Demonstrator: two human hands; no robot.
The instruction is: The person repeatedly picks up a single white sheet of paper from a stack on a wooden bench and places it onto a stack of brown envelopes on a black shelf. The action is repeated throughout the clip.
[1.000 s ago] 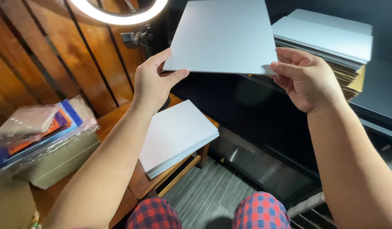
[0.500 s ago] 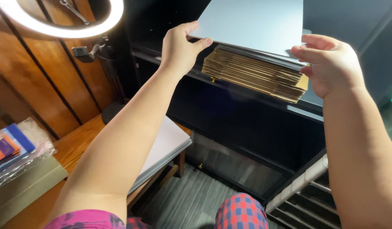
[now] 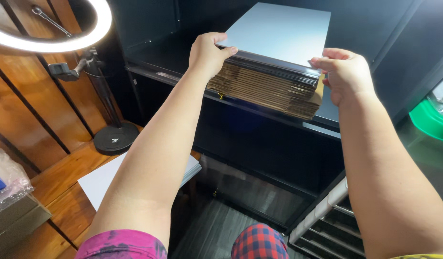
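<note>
Gripping the pale grey flat rectangular board (image 3: 279, 31) at its near corners, the left hand (image 3: 207, 52) and right hand (image 3: 343, 74) close their fingers on it. It lies atop the brown cardboard stack (image 3: 269, 88) on the black shelf (image 3: 164, 60), long axis running away from the person.

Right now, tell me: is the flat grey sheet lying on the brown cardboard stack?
Yes, the flat grey sheet lies atop the brown cardboard stack, both hands at its near corners.

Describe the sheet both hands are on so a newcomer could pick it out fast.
Find the black metal shelf, then the stack of flat brown cardboard pieces on it. The pale grey rectangular sheet lies on top, left hand and right hand at its near corners. It is the stack's only pale, smooth surface.
</note>
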